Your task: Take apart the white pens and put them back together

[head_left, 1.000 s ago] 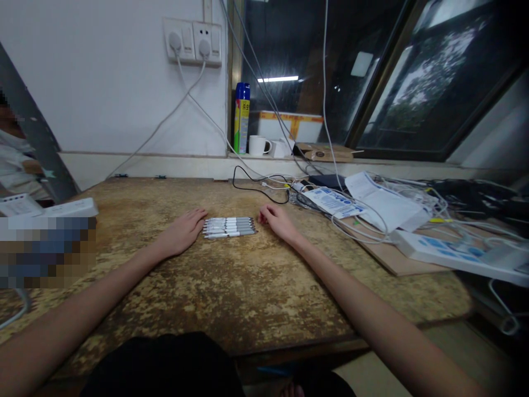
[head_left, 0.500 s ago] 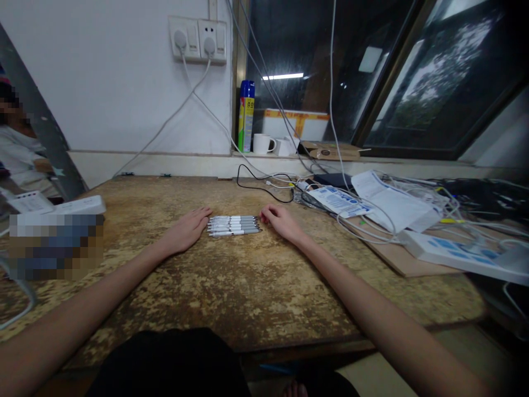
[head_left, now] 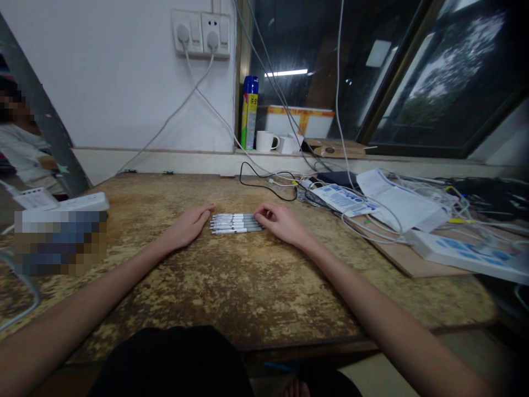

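Several white-and-grey pens (head_left: 233,223) lie side by side in a row on the worn wooden table, their grey ends to the right. My left hand (head_left: 190,225) rests at their left ends, its fingers stretched out and holding nothing. Over the grey ends, my right hand (head_left: 278,221) has thumb and forefinger closed in a pinch on one pen near the top of the row. The fingers partly cover those ends.
Cables, papers (head_left: 403,198) and a white power strip (head_left: 463,256) crowd the table's right side. Another power strip (head_left: 82,204) is at the left. A spray can (head_left: 249,118) and a white mug (head_left: 264,141) stand on the sill. One person sits at far left.
My right hand has moved left, from beside the pens onto their grey ends. My left hand stays by the opposite ends, and the view has shifted slightly.
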Demonstrator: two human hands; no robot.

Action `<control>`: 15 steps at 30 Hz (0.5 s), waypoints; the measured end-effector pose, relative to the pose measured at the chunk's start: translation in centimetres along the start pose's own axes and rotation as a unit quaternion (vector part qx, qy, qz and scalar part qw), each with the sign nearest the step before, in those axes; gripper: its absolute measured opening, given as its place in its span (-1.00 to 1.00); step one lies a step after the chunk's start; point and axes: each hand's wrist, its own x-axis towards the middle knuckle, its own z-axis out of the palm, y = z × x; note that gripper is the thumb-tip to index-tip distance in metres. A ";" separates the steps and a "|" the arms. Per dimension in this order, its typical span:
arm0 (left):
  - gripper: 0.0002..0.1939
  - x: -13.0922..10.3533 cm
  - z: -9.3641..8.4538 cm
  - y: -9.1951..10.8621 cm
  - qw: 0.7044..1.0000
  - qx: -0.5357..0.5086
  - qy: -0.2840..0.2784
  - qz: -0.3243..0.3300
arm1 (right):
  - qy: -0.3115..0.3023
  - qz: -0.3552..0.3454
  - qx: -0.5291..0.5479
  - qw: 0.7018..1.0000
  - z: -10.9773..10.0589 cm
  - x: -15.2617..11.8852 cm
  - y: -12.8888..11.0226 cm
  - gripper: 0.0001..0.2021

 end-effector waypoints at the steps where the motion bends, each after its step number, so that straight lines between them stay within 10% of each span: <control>1: -0.43 0.0 -0.1 0.2 1.000 -0.012 0.017 0.003 | -0.015 -0.023 -0.011 1.000 -0.1 -0.1 -0.4 -0.84; 15: -0.65 -0.5 -1.8 3.6 0.990 -0.129 0.057 0.028 | -0.099 -0.115 -0.091 0.984 -0.3 -0.3 -1.5 -0.91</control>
